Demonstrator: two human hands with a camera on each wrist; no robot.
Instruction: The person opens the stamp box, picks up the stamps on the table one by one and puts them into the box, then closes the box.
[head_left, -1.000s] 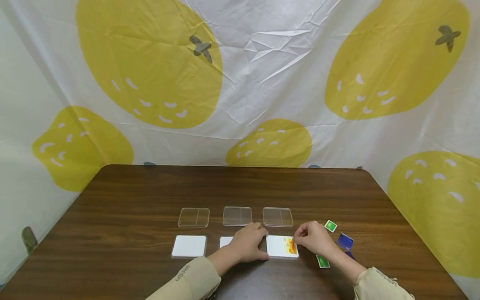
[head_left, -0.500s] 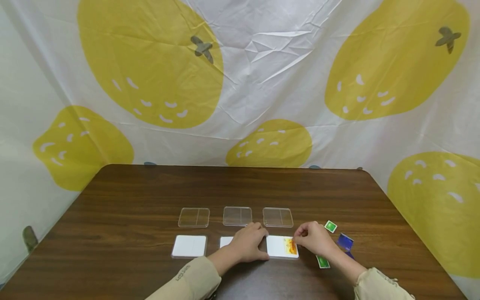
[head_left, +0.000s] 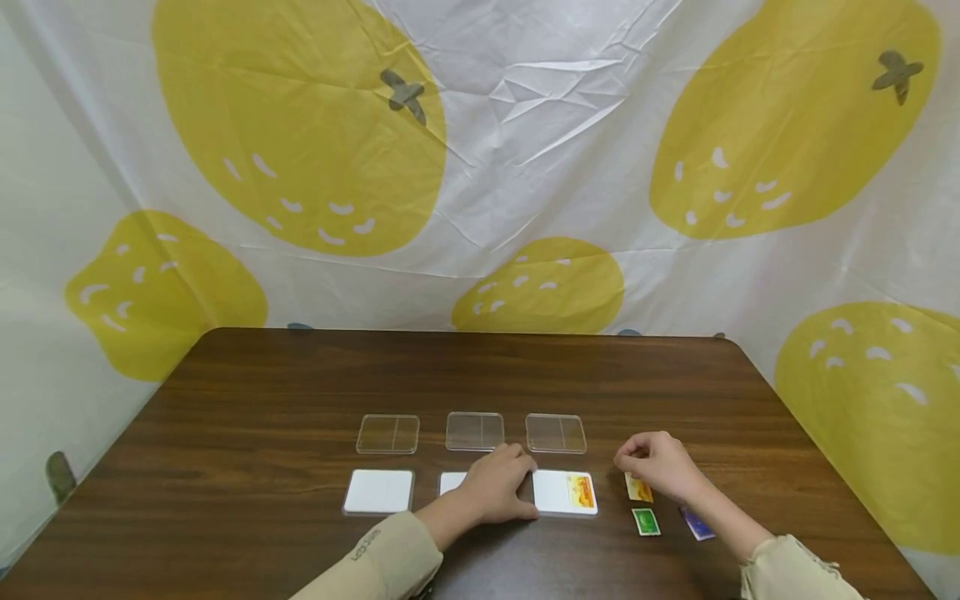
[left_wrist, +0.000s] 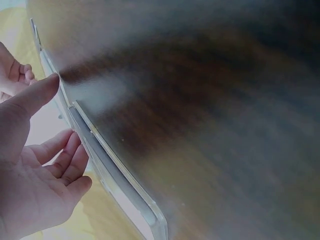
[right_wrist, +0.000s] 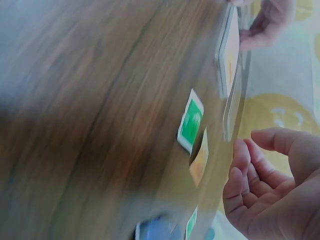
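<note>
On the table, my left hand (head_left: 495, 487) holds the left end of a clear plastic case (head_left: 551, 492) with a white insert, thumb at its near corner and fingers at its far corner. An orange stamp (head_left: 581, 492) lies on the right half of that insert. My right hand (head_left: 663, 467) hovers just right of the case with loosely bent fingers and nothing between them. Below it lies another orange stamp (head_left: 640, 488), partly hidden, beside a green stamp (head_left: 646, 522). A purple stamp (head_left: 697, 524) shows under the forearm. The right wrist view shows a second green stamp (right_wrist: 191, 224).
To the left stand a white-filled case (head_left: 378, 492) and a middle case (head_left: 452, 482) partly covered by my left hand. Three clear lids form a row behind them: left (head_left: 387, 435), middle (head_left: 475, 431) and right (head_left: 556, 433). A lemon-print cloth (head_left: 480, 167) hangs behind the table.
My right hand has let go of the orange stamp on the white insert and moved right and slightly back, over the loose stamps. The left hand stays put.
</note>
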